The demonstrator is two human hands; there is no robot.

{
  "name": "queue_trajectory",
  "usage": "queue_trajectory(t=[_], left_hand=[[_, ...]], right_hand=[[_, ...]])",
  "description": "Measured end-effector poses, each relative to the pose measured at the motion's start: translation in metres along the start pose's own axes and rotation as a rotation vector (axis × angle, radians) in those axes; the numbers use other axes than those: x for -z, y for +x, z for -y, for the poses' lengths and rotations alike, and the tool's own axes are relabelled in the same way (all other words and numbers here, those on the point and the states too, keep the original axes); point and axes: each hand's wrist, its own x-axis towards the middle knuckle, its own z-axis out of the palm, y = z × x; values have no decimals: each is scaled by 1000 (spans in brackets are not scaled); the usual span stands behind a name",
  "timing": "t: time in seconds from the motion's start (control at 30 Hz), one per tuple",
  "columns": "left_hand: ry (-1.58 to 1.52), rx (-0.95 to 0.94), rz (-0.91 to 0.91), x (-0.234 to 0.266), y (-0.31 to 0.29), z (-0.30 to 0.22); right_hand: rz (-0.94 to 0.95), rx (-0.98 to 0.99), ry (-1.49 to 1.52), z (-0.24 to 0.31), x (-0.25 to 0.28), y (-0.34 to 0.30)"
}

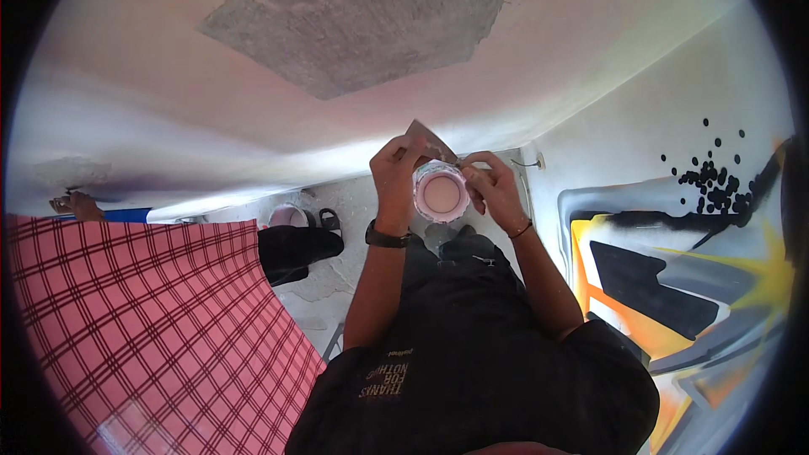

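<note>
My left hand [394, 181], with a dark band on its wrist, is closed at a flat metal putty knife [430, 140], its fingers against the blade. The blade slants down toward my right hand [495, 190], whose fingers are pinched at its lower right end. How that end is gripped is partly hidden by the fingers. Below and between both hands is a round bucket [419, 200] with a smeared rim. Pale pink paste [442, 194] is inside it. What supports the bucket cannot be seen.
A pale wall [573, 34] ahead bears a rough grey patch [379, 21]. A co-worker in a pink checked shirt [152, 312] stands left, one hand [83, 206] at the wall. Another bucket [288, 216] is by their feet. Painted shapes [649, 286] cover the right wall.
</note>
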Motion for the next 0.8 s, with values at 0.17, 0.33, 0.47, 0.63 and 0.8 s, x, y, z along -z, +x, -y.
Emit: queue_trajectory(t=[0.17, 0.33, 0.47, 0.63, 0.8], left_hand=[[20, 99, 13, 43, -40, 42], [229, 256, 207, 42, -78, 61], [246, 326, 268, 44, -98, 64], [269, 296, 338, 62, -104, 59], [251, 176, 377, 95, -103, 41]], right_hand=[[-44, 99, -67, -3, 12, -9], [-134, 270, 88, -29, 3, -1], [-44, 197, 423, -11, -42, -12], [93, 124, 685, -16, -52, -20], [-71, 188, 675, 7, -67, -31]])
